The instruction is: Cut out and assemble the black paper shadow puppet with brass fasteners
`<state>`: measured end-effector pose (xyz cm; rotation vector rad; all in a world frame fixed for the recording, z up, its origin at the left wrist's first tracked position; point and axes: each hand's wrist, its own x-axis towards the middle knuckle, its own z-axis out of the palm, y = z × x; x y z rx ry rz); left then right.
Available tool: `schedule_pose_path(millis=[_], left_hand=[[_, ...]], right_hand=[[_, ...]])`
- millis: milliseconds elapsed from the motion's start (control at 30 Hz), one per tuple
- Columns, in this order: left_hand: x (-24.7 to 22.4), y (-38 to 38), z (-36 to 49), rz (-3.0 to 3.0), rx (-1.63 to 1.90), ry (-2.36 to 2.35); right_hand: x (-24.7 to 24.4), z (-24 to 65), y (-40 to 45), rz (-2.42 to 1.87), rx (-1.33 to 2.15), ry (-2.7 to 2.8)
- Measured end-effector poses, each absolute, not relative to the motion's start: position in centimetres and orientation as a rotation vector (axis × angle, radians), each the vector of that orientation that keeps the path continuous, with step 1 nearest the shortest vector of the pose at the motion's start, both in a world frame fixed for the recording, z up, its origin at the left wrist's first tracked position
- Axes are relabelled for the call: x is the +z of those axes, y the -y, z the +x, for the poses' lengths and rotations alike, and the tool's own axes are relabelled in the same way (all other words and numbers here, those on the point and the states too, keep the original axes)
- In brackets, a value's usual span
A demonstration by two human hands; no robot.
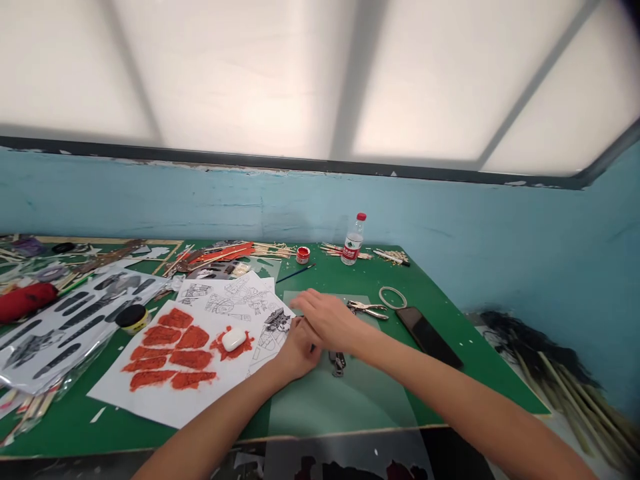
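My left hand (299,350) is closed, resting low over a translucent sheet (350,407) on the green table. Across it from the right comes my right hand (323,319), its fingers bent and pressed together against the left. Whatever lies between the fingers is hidden; only a small dark bit shows beside the left thumb. Just right of the hands, a small dark patterned cut-out (338,364) lies on the sheet. A metal plier-like hand punch (367,309) is beyond the right wrist. Printed line-drawing sheets (233,300) lie left of the hands.
White paper (165,407) bears orange-red painted pieces and a white case (233,339). Around it are a black-lidded jar (133,319), red paint pot (303,255), brush (296,273), water bottle (353,241), tape ring (393,298) and phone (430,337). Clutter covers the left; the table's edge is right.
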<state>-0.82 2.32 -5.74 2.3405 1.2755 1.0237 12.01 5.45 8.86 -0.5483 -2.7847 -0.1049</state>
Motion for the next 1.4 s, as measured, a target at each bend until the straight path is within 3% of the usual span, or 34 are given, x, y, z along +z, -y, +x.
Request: schedule_pose_path(millis=[200,367,800,1400], left_hand=[[-5.2,-2.1,-0.7,2.277,1.041,-1.304],[-5.6,-2.0,-0.7,2.355,0.922,-1.299],[-6.1,-2.5,-0.5,2.284,0.8,-1.277],[-6.2,-2.3,-0.4,2.271,0.854,-1.271]], right_hand=[[2.9,2.0,-16.3,-0.657,0.033,2.927],[-0.9,-3.9,-18.9,-0.641,0.068,3.0],[0.8,-12.1,-24.2,-0.843,0.023,3.125],[-0.9,-8.3,-23.5,-0.687,0.052,3.183]])
